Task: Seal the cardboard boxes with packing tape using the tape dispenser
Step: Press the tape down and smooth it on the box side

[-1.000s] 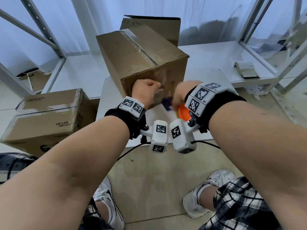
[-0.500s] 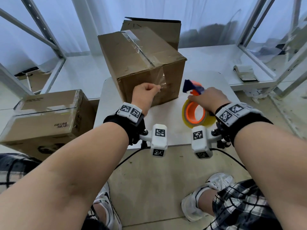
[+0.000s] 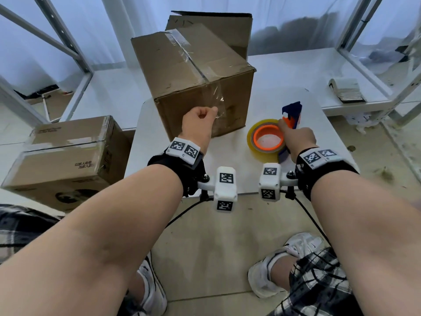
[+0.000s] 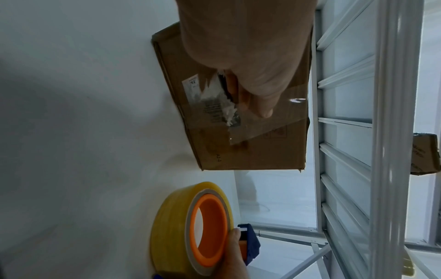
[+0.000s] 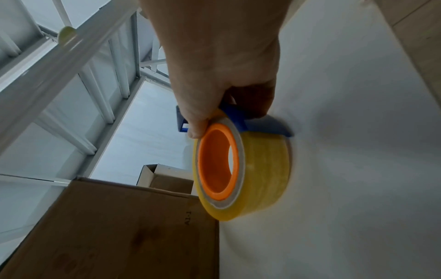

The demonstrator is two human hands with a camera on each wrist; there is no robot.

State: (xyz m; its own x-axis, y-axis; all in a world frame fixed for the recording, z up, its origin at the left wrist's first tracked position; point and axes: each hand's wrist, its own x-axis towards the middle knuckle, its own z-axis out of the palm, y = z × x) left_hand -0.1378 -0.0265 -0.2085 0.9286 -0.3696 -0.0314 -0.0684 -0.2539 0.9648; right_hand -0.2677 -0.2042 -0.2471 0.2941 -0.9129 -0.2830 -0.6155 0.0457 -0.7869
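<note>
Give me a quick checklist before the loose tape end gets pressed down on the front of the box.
1. Clear tape strip runs along the top seam of the brown cardboard box on the table: ok.
2. Tape end stuck flat to the front face: not ok, it stands off the cardboard.
3. Left hand pinches that loose end: ok.
4. Tape cut free from the yellow tape roll with orange core: ok, no strip joins them.
5. Right hand grips the blue tape dispenser, roll resting on the white table: ok.
6. Far end of the strip stuck down: cannot tell, hidden behind the box.
</note>
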